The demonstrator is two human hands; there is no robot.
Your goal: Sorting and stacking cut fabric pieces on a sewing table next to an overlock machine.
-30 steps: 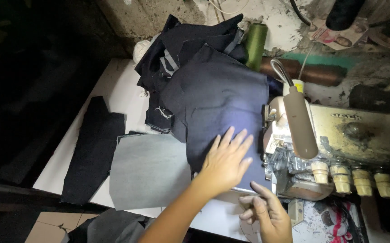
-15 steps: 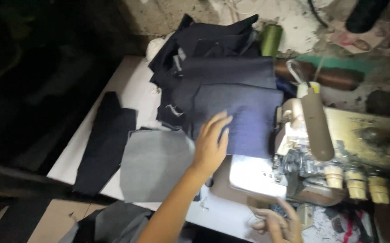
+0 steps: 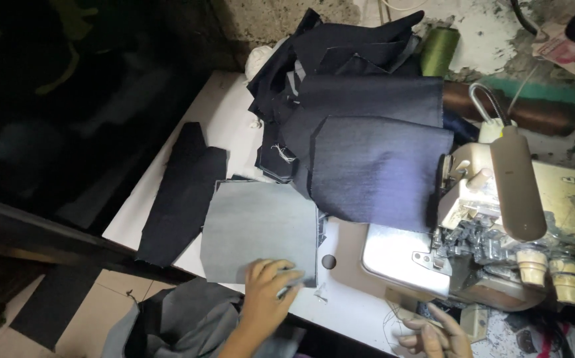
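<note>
My left hand (image 3: pixel 267 292) rests on the near edge of a grey fabric piece (image 3: pixel 257 225) lying flat on the white table (image 3: pixel 214 113), fingers curled over its front corner. My right hand (image 3: pixel 433 335) hovers low at the table's front, fingers apart, just below the sewing machine's metal plate (image 3: pixel 400 255), holding nothing. A dark navy fabric piece (image 3: pixel 374 169) lies beside the machine head (image 3: pixel 493 199), on top of a heap of dark cut pieces (image 3: pixel 340 59).
A long black fabric strip (image 3: pixel 181 192) lies at the table's left. A green thread cone (image 3: pixel 439 50) stands behind the heap. Several beige knobs (image 3: pixel 553 268) line the machine's front. More grey cloth (image 3: pixel 181 325) hangs below the table edge.
My left hand left the navy piece and moved back and down to the grey piece's near edge. The navy piece now lies pushed away beside the machine. The view shifted.
</note>
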